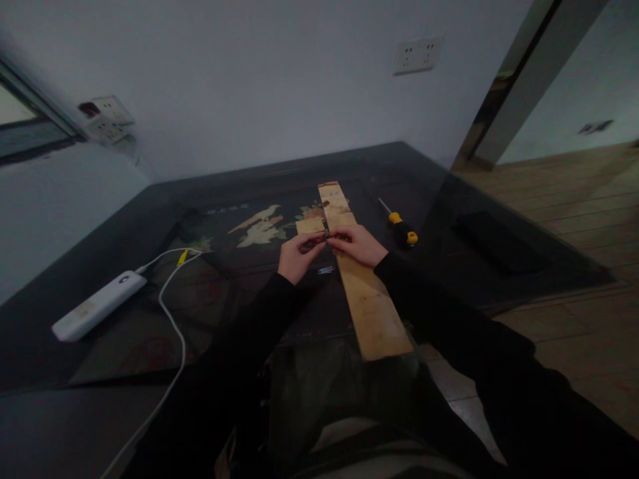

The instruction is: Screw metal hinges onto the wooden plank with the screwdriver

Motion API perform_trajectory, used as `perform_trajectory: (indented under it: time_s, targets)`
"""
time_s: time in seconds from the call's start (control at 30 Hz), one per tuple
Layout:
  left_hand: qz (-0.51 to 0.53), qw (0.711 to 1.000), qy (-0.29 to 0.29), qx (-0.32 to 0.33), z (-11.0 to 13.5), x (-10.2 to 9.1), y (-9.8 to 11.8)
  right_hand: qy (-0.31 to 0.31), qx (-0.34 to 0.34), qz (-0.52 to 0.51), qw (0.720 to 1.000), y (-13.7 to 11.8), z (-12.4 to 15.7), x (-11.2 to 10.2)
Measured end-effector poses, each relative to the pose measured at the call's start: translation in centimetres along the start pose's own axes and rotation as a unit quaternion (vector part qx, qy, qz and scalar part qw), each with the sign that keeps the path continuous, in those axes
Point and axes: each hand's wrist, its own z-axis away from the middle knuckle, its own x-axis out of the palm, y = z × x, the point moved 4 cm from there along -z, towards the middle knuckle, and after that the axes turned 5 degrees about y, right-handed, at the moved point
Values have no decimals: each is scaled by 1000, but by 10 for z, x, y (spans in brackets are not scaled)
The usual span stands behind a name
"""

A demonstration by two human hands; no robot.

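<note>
One small metallic piece [327, 233] is pinched between the fingertips of the left hand [298, 256] and the right hand [358, 245] by the left edge of the wooden board [377, 319] on the worktop [434, 193] — probably light, stiff and easily dropped, so best gripped by its edges.

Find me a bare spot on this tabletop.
Between the yellow-and-black screwdriver and the flat black rectangular object; between the white cable and the left hand. Crowded: around that hand, the right hand, the long wooden board and small silvery pieces.
</note>
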Motion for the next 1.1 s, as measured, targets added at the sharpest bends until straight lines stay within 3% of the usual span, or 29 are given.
perform_trajectory:
  time_s: [0.23,0.6,0.87,0.97,1.1]
  targets:
    - [22,1000,-7,-16,-1,1,-2,11,2,-7,1000,1,-2,-1]
    - [124,984,-28,-125,-4,4,-15,-9,88,-111,990,11,-1,0]
    - [145,976,-17,-164,-4,7,-20,-27,85,-110,990,16,-3,2]
    - [144,975,-21,-170,-4,10,-20,-9,76,-82,994,18,-3,0]
    - [156,972,-23,-172,-7,15,-21,61,55,-44,996,18,-6,-11]
